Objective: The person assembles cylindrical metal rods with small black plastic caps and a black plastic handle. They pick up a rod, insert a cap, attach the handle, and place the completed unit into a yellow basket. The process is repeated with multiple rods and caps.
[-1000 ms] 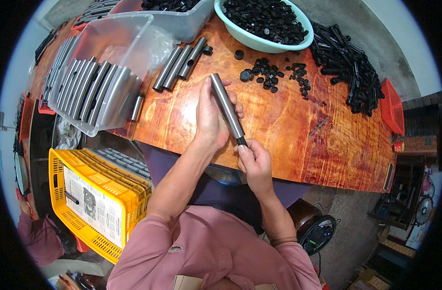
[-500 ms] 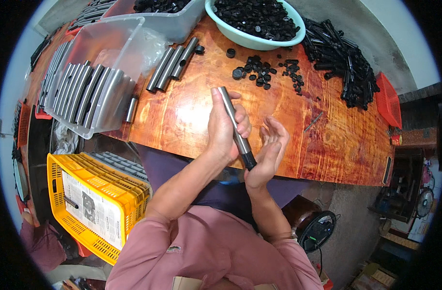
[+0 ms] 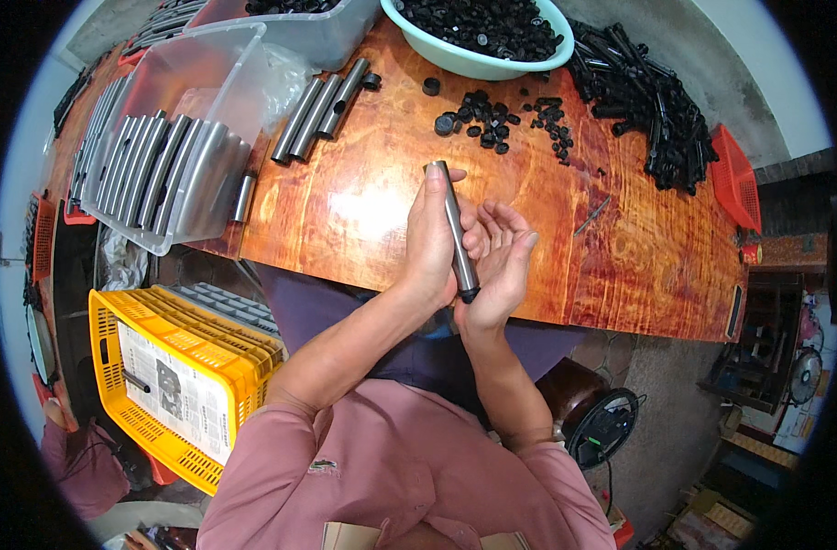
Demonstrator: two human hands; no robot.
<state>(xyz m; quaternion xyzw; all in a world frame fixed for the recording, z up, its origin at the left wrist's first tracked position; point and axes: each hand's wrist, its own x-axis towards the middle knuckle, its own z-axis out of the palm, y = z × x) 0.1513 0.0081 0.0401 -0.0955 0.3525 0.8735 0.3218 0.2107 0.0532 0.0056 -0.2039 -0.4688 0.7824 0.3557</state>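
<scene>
Metal tube (image 3: 456, 220) held lengthwise in left grip (image 3: 427, 240), fingers wrapped around it. Black lower end (image 3: 470, 296) seen at heel of right grip (image 3: 497, 277), loosely spread. Tube slightly tilted, near counter's (image 3: 345, 247) edge.

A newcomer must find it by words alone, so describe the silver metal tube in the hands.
At the near edge of the glossy brown wooden table, find the bare left hand. It grips a slanting, cylindrical silver metal tube, whose black-tipped end is by the bare right hand. Unlike the three silver metal tubes lying farther back, this one is held.
</scene>
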